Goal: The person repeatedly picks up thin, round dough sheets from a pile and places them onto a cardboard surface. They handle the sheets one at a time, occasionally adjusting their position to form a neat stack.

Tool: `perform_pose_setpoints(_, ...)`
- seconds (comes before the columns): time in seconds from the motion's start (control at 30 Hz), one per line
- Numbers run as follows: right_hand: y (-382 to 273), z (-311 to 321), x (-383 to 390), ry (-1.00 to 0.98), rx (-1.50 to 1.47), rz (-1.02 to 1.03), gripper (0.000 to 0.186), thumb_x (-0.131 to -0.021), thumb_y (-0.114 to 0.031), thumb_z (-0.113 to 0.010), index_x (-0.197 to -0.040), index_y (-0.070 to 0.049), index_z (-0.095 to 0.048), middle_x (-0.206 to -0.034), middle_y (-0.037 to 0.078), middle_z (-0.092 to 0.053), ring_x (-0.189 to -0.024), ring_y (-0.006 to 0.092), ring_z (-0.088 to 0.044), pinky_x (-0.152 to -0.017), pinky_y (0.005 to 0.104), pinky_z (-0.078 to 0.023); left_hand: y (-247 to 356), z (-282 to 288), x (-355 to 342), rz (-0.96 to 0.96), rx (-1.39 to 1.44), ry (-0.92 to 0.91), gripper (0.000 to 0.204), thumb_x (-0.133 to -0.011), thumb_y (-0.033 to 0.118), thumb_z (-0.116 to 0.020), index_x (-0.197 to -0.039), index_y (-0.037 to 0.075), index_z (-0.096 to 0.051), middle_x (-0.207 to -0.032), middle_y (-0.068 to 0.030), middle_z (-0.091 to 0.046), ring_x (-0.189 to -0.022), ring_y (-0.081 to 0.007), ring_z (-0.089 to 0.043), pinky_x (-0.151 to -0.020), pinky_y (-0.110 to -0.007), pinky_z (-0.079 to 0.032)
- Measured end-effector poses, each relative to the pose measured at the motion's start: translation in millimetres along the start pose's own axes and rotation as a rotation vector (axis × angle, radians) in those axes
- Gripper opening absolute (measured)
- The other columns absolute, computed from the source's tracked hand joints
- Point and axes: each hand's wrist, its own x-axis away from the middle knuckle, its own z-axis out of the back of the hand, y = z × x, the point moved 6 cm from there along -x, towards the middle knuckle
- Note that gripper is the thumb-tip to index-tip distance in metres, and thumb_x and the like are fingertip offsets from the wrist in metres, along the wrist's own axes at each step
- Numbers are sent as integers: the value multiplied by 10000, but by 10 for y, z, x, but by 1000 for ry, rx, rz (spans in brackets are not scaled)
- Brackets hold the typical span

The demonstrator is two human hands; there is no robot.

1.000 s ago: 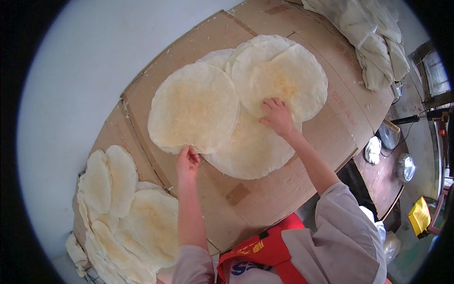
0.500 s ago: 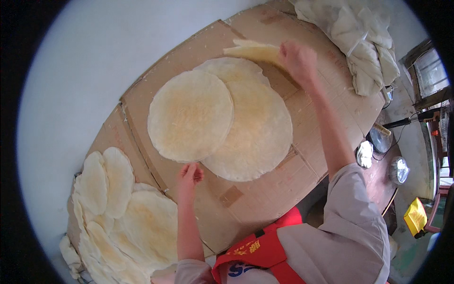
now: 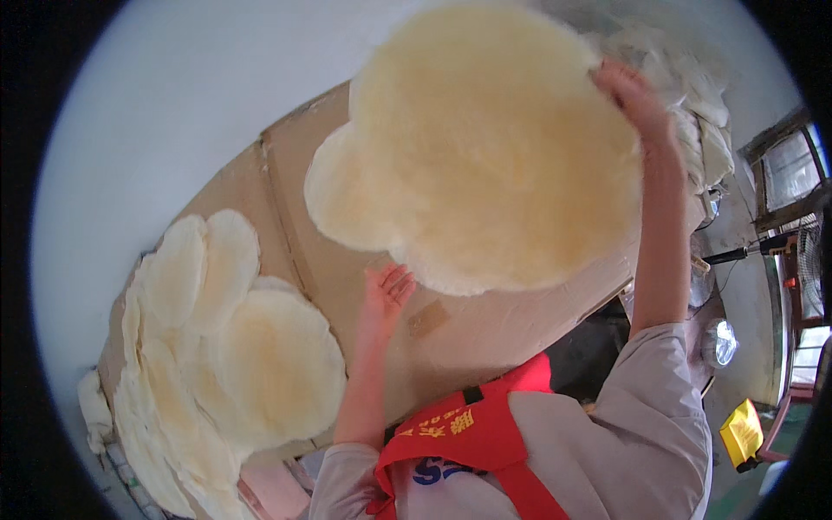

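Observation:
A large, thin round flatbread (image 3: pixel 507 147), pale with a browned middle, is held up over the cardboard-covered table, slightly smeared by motion. My right hand (image 3: pixel 634 95) grips its right edge with the fingers closed. Beneath it, a smaller round flatbread (image 3: pixel 342 195) sticks out on the left; most of the stack is hidden. My left hand (image 3: pixel 387 293) is just below that stack's lower edge, fingers loosely apart, with nothing seen in it.
Several flatbreads (image 3: pixel 277 364) lie overlapping in a pile on the left. Brown cardboard (image 3: pixel 347 286) covers the tabletop, next to a white wall (image 3: pixel 173 130). Crumpled pale cloth and plastic (image 3: pixel 693 95) sit at the far right. A yellow bag (image 3: pixel 742 433) and a window frame (image 3: pixel 789 173) are farther right.
My right hand has lifted a large flatbread from the far side and swung it over the stack. My left hand has moved slightly right and up, and its fingers have spread. The view has shifted.

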Motion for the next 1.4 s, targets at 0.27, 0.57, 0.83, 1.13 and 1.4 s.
perform_pose_setpoints(0.27,2396,-512,983,-20,828,-50,363,-699,-207,-636,-1009,-32,-563,-1015,134,-570,-948,276,-538,-813,349,-420,-537,529,516,81,34,93,452,-875,379,-395,-1223,91,-377,-1185,-54,-482,-1056,-202,-477,-898,-376,-384)
perform_pose_setpoints(0.57,1967,-2161,2150,-325,280,104,516,-707,-230,-643,-1148,-44,-452,-1113,167,-507,-1020,314,-487,-891,358,-382,-355,146,521,44,-67,25,423,-860,388,-452,-1171,105,-420,-1118,-45,-515,-971,-170,-516,-815,-349,-434)
perform_pose_setpoints(0.83,2206,-2468,2238,-333,228,-123,286,-720,-248,-590,-915,-42,-559,-803,193,-568,-728,310,-572,-649,358,-447,-289,273,382,78,-136,91,412,-806,237,-585,-1144,59,-430,-1092,-45,-513,-951,-170,-511,-822,-328,-425)
perform_pose_setpoints(1.13,2337,-1969,1970,-67,370,-243,165,-680,-177,-570,-648,-15,-558,-580,139,-537,-535,204,-528,-524,312,-423,-370,631,319,-87,-487,204,360,-735,70,-603,-1073,7,-496,-1009,-85,-561,-922,-192,-542,-796,-334,-442)
perform_pose_setpoints(1.4,1908,1063,1024,357,-15,-27,35,-772,-137,-574,-758,-108,-560,-682,-61,-472,-632,57,-433,-576,198,-358,92,1120,537,-126,-461,369,264,-688,22,-596,-946,-15,-554,-881,-71,-599,-761,-180,-583,-670,-288,-469)
